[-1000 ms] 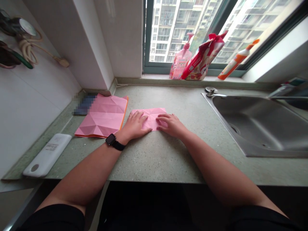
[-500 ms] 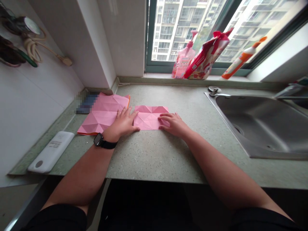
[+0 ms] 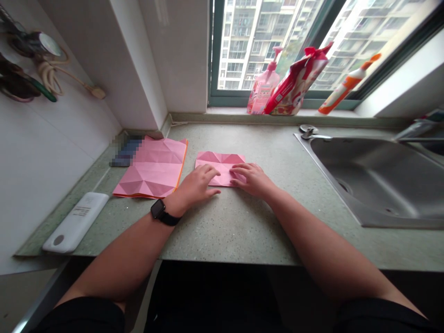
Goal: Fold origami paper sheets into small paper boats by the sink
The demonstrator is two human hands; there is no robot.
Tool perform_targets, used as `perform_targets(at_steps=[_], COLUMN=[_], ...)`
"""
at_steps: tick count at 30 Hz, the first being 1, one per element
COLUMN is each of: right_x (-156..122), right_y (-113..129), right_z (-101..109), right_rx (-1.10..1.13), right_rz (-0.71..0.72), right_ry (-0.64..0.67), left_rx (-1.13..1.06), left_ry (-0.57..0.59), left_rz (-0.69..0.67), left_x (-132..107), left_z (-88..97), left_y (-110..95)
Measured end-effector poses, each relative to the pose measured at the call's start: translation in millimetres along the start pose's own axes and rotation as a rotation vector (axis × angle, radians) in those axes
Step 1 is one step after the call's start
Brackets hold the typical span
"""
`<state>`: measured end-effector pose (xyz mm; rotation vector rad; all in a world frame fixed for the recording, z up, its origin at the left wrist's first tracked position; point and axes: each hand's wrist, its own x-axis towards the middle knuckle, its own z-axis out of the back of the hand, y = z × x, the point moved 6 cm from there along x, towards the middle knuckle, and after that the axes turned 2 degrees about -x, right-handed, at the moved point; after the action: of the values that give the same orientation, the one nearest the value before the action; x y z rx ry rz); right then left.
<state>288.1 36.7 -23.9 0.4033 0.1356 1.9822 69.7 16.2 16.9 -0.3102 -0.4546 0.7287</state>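
Note:
A small folded pink paper (image 3: 218, 163) lies flat on the grey-green counter (image 3: 236, 222) in front of me. My left hand (image 3: 197, 186), with a black watch on its wrist, rests palm down on the paper's near left part, fingers stretched out. My right hand (image 3: 252, 178) presses the paper's right edge with flat, extended fingers. Neither hand grips anything. To the left lies a stack of larger creased pink sheets (image 3: 151, 167) with an orange edge.
A steel sink (image 3: 378, 178) is set into the counter at the right. A white remote-like device (image 3: 76, 223) lies at the near left edge. On the window sill stand a pink pump bottle (image 3: 262, 88), a red pouch (image 3: 294, 83) and an orange-capped bottle (image 3: 343, 88).
My left hand slid left off the folded paper onto the stack's edge, then came back right onto the paper's near left part. My right hand stayed on the right edge.

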Motion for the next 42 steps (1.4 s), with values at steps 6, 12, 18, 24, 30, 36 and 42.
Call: perform_targets(at_steps=[6, 12, 18, 24, 30, 36, 42], right_x=[2, 2, 0, -5, -5, -11, -11], right_y=[0, -2, -22, -25, -14, -21, -45], right_z=[3, 9, 26, 49, 48, 62, 58], right_rx=[0.066, 0.150, 0.367, 0.594, 0.910, 1.066, 0.826], right_rz=[0.023, 0.014, -0.055, 0.022, -0.107, -0.219, -0.316], right_ry=[-0.016, -0.041, -0.098, -0.152, -0.214, -0.367, -0.488], left_rx=[0.044, 0.082, 0.072, -0.114, -0.419, -0.702, -0.565], left_ry=[0.030, 0.037, -0.103, -0.436, -0.644, -0.556, -0.438], left_rz=[0.002, -0.036, -0.017, 0.071, 0.157, 0.237, 0.274], left_x=[8, 10, 10, 1, -7, -3, -2], left_z=[-11.3, -5.1, 9.2, 39.7, 53.7, 43.4, 29.2], left_y=[5, 8, 5, 8, 14, 16, 18])
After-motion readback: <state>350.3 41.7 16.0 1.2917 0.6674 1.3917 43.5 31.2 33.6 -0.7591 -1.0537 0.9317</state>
